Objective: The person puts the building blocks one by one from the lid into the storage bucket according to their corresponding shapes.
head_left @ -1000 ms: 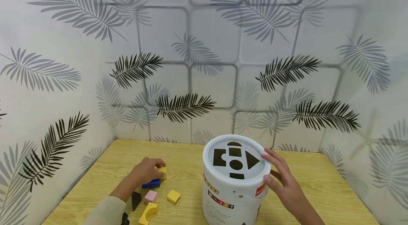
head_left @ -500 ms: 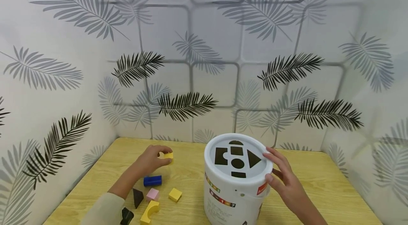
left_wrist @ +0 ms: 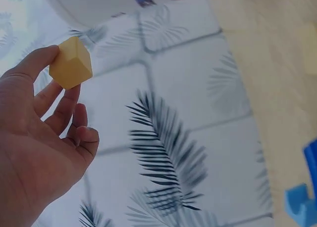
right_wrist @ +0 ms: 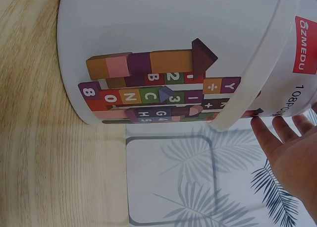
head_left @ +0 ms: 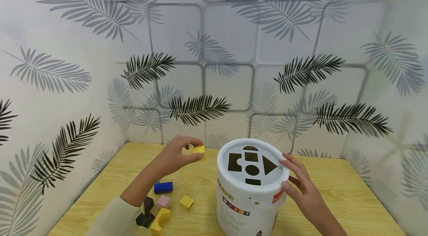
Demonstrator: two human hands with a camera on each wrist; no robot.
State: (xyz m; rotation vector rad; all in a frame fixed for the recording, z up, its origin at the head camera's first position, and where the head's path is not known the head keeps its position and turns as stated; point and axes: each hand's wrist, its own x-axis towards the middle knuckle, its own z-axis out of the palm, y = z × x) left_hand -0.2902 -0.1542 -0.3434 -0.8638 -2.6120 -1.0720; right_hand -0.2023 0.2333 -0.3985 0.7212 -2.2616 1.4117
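I have the yellow block point(left_wrist: 72, 63) pinched between thumb and fingertips of the left hand point(head_left: 180, 154), lifted off the counter point(head_left: 327, 176) and just left of the white bucket point(head_left: 254, 221), apart from it. The right hand point(head_left: 301, 182) is at the bucket's right side, thumb and fingers spread apart, tips touching the rim. I can see shaped holes in the bucket's lid point(head_left: 269, 180), among them a triangle and a circle. Also left of the bucket, a second yellow block point(head_left: 186, 201) lies nearest to it; farther out I make out a blue cylinder point(head_left: 163, 187), a pink block point(head_left: 164, 201), a yellow arch point(head_left: 162, 218) and some dark pieces point(head_left: 145, 219). Behind the bucket stands a leaf-patterned wall point(head_left: 227, 87).
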